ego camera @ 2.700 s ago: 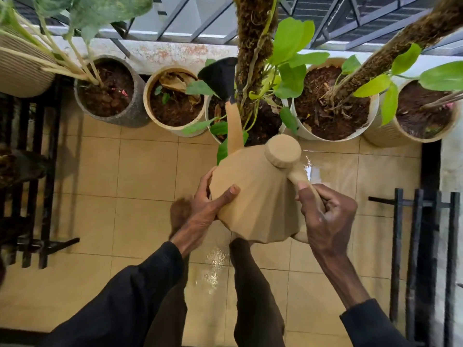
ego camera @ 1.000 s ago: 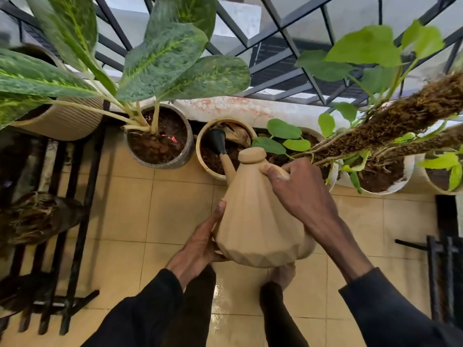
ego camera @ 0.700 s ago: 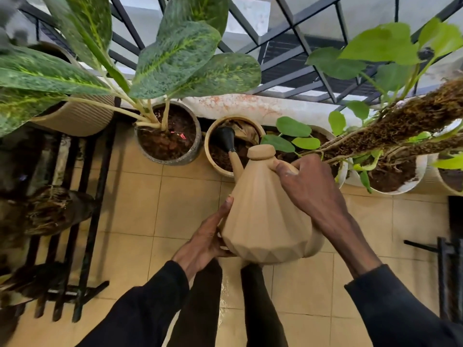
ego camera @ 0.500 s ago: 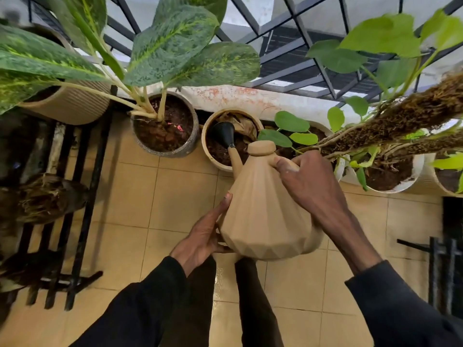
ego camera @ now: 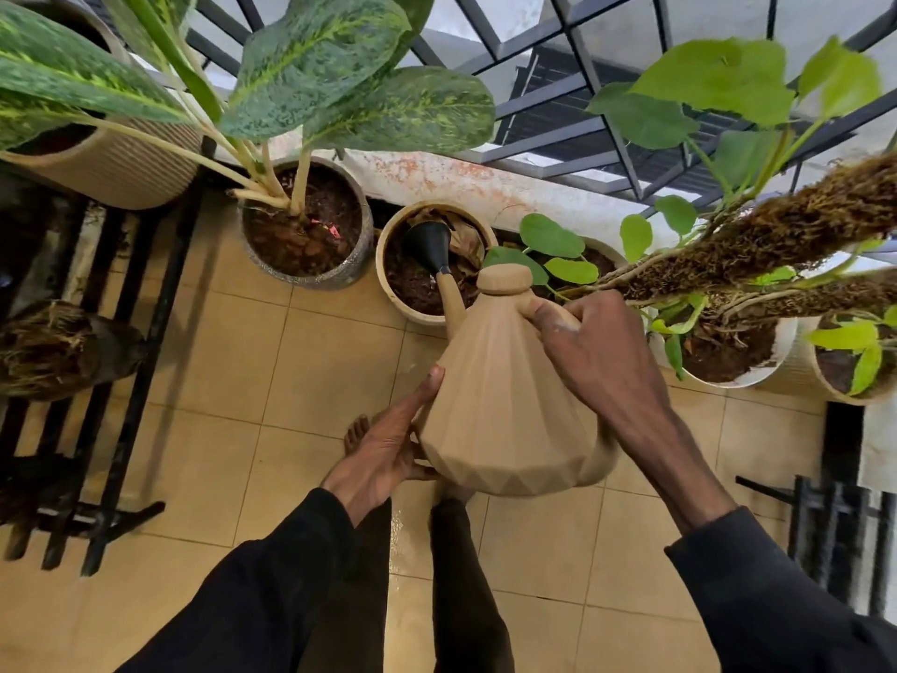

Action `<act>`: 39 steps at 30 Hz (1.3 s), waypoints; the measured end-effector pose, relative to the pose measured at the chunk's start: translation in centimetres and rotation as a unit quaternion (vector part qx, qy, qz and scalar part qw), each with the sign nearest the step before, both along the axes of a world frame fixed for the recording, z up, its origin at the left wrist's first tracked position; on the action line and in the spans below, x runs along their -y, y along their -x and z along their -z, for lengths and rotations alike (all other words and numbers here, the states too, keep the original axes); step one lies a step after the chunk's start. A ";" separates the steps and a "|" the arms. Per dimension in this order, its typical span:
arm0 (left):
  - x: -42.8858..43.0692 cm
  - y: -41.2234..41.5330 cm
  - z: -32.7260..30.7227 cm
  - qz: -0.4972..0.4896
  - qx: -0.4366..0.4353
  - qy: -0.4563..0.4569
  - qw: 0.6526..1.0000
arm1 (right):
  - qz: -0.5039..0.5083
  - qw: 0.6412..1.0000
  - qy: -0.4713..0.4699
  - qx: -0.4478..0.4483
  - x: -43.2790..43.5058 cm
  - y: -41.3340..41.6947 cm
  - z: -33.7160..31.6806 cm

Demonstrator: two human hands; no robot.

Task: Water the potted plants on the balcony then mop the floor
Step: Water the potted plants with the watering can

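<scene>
A tan faceted watering can point(ego camera: 505, 405) is held tilted forward in the middle of the head view. Its black rose point(ego camera: 429, 245) hangs over the soil of a small cream pot point(ego camera: 388, 264) with dry brown leaves. My right hand point(ego camera: 597, 352) grips the can's handle near the lid. My left hand point(ego camera: 388, 444) supports the can's lower left side with straight fingers. A grey pot point(ego camera: 357, 264) with large variegated leaves stands to the left. White pots point(ego camera: 776, 352) with moss poles stand to the right.
A ribbed beige pot point(ego camera: 121, 172) sits on a black metal stand point(ego camera: 121, 405) at the left. Another black stand point(ego camera: 835, 517) is at the right. A low wall point(ego camera: 437, 177) and grille back the pots. The tan floor tiles point(ego camera: 330, 361) are wet near my feet.
The can has moved left from the moss-pole pot to the small cream pot, and my view followed. Over the last second the rose stays over that pot's soil.
</scene>
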State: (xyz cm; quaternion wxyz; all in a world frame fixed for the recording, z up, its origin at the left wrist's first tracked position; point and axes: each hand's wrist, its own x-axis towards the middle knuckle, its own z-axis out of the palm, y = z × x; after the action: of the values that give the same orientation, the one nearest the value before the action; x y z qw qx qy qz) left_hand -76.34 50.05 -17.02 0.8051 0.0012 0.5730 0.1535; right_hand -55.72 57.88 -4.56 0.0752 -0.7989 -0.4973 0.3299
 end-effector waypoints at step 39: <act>-1.3 -1.0 0.2 0.032 -0.032 -0.175 0.984 | 0.078 0.969 -0.120 -0.202 7.9 -2.3 5.6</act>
State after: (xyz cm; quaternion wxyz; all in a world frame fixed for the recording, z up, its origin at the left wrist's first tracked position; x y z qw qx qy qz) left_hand -75.31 51.31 -17.27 0.7779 0.1651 0.5628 0.2253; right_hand -53.45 49.99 -10.12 0.2951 -0.7368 -0.4444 0.4154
